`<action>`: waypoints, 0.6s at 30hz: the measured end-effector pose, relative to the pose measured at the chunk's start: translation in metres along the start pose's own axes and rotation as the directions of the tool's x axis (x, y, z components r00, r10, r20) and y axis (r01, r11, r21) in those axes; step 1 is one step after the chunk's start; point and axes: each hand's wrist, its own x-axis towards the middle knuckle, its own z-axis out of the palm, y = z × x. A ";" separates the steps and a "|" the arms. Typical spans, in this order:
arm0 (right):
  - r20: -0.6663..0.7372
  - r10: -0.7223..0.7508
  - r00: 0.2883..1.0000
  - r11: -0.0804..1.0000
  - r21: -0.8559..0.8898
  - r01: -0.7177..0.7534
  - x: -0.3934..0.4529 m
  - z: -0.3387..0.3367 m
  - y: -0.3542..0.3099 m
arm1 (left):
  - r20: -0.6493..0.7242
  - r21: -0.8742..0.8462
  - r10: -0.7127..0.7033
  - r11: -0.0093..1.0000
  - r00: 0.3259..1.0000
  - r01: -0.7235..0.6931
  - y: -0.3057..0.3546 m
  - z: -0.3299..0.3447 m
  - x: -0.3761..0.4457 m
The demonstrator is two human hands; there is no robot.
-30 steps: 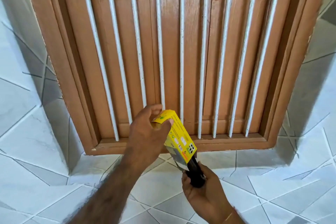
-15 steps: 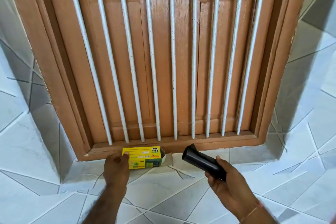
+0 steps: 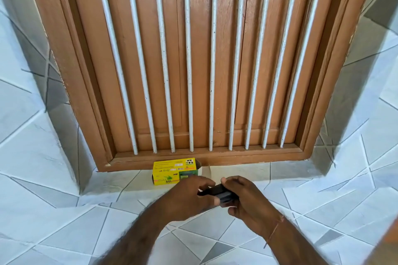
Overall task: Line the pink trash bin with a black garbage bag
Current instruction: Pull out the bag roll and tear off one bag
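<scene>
I see my left hand (image 3: pixel 189 197) and right hand (image 3: pixel 245 198) both closed around the black garbage bag roll (image 3: pixel 217 192), held between them above the tiled ledge (image 3: pixel 86 217). Just behind, the yellow box (image 3: pixel 170 171) lies on its side, end flap open, against the wooden window frame (image 3: pixel 215 158) with white bars (image 3: pixel 188 60)

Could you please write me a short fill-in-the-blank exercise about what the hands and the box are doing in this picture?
1. The roll of garbage bags held between the left hand and the right hand is ____ in colour.
2. The yellow box rests on the tiled ledge, touched by ____ hand.
3. The box's open end flap points toward the person's ____.
4. Behind the box stands a wooden window with white ____.

Missing words: black; neither; right; bars
</scene>
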 end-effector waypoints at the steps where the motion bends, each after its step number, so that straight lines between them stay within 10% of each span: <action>1: 0.007 0.014 1.000 1.000 0.014 -0.014 0.000 0.002 0.000 | -0.023 -0.063 0.015 0.998 1.000 -0.016 -0.002 0.001 -0.003; 9: -0.033 0.125 0.992 0.936 0.336 -0.107 0.005 0.038 0.011 | -0.358 -0.708 -0.373 0.706 0.856 0.012 -0.003 0.024 -0.004; 18: 0.126 0.103 0.987 0.804 0.573 -0.157 -0.001 0.055 0.016 | -0.407 -0.703 -0.459 0.710 0.790 0.050 -0.001 0.023 -0.006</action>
